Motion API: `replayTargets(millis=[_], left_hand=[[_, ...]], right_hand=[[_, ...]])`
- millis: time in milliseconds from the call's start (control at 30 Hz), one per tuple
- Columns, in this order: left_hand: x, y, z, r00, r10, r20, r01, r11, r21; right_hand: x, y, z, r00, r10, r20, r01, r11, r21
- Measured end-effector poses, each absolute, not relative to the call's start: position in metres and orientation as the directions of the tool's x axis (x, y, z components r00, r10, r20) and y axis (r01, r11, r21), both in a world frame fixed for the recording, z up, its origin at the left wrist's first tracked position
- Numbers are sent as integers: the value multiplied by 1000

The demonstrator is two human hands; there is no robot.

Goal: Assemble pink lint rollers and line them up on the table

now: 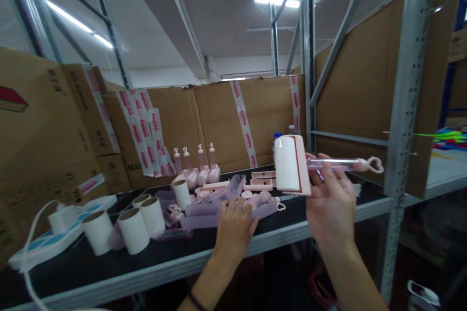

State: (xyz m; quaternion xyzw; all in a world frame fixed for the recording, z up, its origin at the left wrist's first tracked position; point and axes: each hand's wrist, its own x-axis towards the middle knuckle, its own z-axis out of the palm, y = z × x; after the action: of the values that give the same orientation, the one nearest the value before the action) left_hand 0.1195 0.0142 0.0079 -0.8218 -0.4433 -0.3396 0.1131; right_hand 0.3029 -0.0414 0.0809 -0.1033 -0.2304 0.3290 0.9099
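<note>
In my right hand (pixel 330 199) is a lint roller (pixel 291 164), gripped by its clear pink handle. Its white roll sits in a pink frame pointing left, and a heart-shaped loop ends the handle at the right. My left hand (pixel 233 223) is lower, its fingers curled over a translucent purple plastic cover (pixel 204 217) on the shelf. The fingertips' contact is partly hidden. Around it are pink roller parts (pixel 258 198) and more purple pieces. Several lint rollers (pixel 204 173) stand with handles up at the back.
White paper rolls (pixel 134 233) stand at the left beside a power strip (pixel 62 235) with a white cable. Cardboard sheets (pixel 215 116) wall the back. A metal post (pixel 403 92) rises at the right, and a metal edge (pixel 182 263) runs along the shelf front.
</note>
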Motion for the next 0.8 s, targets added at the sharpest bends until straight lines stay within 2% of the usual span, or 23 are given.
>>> replayTargets(millis=[167,233,267,333,400,500,567,633,700,733,800], left_hand=[[114,10,9,288,618,731,737,-631,244],[109,-4,17,187,644,742,662,-641,389],[107,-13,23,115,679,726,583,-637,504],[105,-32,36,-45,801,597,213,-577,789],[103,-49,48,-102,875,473,-100,-482,871],[95,-61,56,-189,924,334,-245,-373,895],[84,-63,54,-304,910,281,-233,-357,904],[68,-62,51,-395,865,310,-149,-393,907],[54,-64,51,-404,825,396,-3,-434,901],[49,-66,51,-377,810,450,80,-455,887],[41,-71,54,-291,777,558,241,-505,829]], right_hand=[[292,-35,74,573,725,383,-598,689,-410],[284,-32,69,482,769,419,-629,637,-446],[278,-31,67,422,794,437,-646,602,-469],[262,-30,61,285,834,473,-677,524,-517],[242,-30,54,128,849,513,-695,446,-564],[220,-32,45,-65,828,557,-644,392,-657],[218,-37,41,-148,812,565,-444,456,-771],[229,-47,42,-240,785,571,-62,574,-816],[245,-63,48,-373,740,560,286,666,-689],[252,-72,52,-437,709,553,369,702,-609],[260,-89,62,-489,648,584,382,761,-525]])
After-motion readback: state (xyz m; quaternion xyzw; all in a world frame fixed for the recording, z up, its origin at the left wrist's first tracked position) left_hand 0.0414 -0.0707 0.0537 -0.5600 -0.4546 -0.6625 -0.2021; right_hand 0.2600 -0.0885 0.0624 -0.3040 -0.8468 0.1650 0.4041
